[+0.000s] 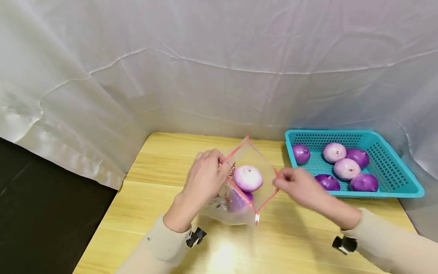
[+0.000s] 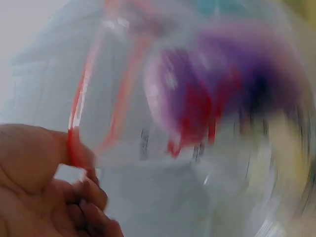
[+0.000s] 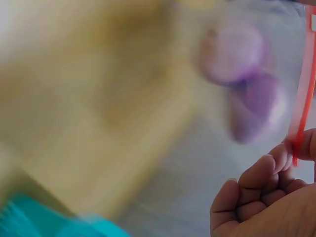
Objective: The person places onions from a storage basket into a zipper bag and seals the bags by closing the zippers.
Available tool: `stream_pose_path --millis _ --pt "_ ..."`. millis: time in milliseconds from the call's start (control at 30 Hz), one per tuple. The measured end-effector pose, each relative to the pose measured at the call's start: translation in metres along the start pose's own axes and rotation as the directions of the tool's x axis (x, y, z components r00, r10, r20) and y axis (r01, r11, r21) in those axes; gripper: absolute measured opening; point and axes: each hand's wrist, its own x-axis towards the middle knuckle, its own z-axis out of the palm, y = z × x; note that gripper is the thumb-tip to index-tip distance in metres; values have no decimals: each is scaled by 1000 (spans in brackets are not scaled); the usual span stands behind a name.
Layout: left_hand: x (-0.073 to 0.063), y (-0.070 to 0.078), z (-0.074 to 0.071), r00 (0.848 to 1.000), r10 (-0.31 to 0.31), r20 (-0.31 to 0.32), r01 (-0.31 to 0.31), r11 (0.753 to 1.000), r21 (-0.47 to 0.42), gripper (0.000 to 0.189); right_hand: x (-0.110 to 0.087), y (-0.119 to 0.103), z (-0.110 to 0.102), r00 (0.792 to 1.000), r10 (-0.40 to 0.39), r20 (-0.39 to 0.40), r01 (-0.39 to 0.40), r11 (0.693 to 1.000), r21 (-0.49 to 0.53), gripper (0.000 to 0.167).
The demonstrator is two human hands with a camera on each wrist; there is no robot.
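Note:
A clear zip bag [image 1: 265, 160] with a red-edged mouth hangs between both hands, its mouth spread wide. My left hand [image 1: 208, 173] pinches the left rim; in the left wrist view its thumb and fingers grip the red strip [image 2: 75, 143]. On the other side my right hand [image 1: 299, 185] pinches the right rim, also seen in the right wrist view. Inside the bag lie a white-and-purple onion [image 1: 248, 178] and a purple onion [image 1: 238, 201] beneath it. A white slider [image 1: 257, 218] sits at the near corner of the rim. Red and dark print marks the bag's left side.
A teal plastic basket [image 1: 393, 167] stands at the right of the wooden table [image 1: 154, 163], holding several purple and white-purple onions [image 1: 347, 169]. Pale curtain fabric [image 1: 219, 95] hangs behind the table. A dark area [image 1: 44, 213] lies past the table's left edge.

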Motion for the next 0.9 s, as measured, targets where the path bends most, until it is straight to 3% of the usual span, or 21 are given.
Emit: stream_pose_path --millis 100,233,400,500,600,767,833,900 --pt "3 6 -14 998 -38 -52 43 995 88 13 -4 -26 -34 995 -13 -95 9 999 -41 22" --pt "6 22 -25 999 -43 -20 46 986 161 12 -6 -54 -62 985 -39 -166 6 980 -199 27" --pt "12 47 -23 997 27 71 -41 978 205 15 0 -75 -59 986 -100 -136 44 930 -365 26" --pt "14 56 -18 993 78 86 -97 964 247 19 4 -81 -49 983 -141 -121 76 900 -429 26" --pt "19 53 -15 992 113 49 -123 927 354 20 9 -80 -44 980 -155 -125 79 878 -471 27" --pt "29 36 -18 996 76 -42 -40 834 551 20 13 -66 -44 978 -167 -124 75 840 -538 30" --pt "31 31 -17 993 92 -72 -31 805 592 22 13 -59 -41 963 -232 -139 109 803 -586 29" --pt "31 28 -13 983 156 -92 -66 782 620 24 15 -54 -36 937 -312 -157 150 765 -626 27"
